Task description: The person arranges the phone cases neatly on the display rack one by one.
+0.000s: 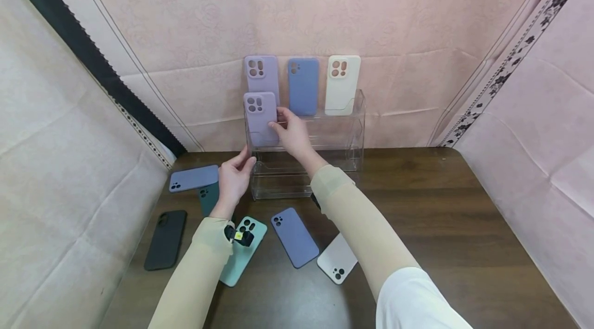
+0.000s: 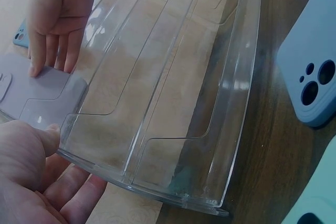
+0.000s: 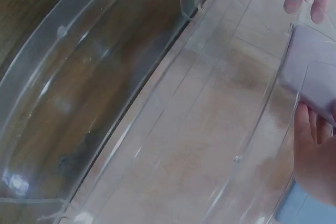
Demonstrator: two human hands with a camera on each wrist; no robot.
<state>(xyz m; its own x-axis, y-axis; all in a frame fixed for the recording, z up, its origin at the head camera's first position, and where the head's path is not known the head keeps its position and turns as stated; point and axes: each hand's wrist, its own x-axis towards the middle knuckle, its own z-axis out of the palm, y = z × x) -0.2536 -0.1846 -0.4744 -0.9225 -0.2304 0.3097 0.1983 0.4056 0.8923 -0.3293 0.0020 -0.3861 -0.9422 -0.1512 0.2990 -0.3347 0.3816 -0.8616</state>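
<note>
A clear tiered display rack stands at the back of the table. My right hand pinches the right edge of a lilac phone case, thumb in front and fingers behind. That case stands upright at the left end of a middle tier. At the rack's left side, my left hand grips the clear edge; in the left wrist view its thumb lies over the rim, with fingers curled below. On the top tier stand another lilac case, a blue case and a white case.
Several phone cases lie on the wooden table: a blue-grey one, a dark green one, a black one, a mint one, a periwinkle one and a white one. Cloth walls enclose the table.
</note>
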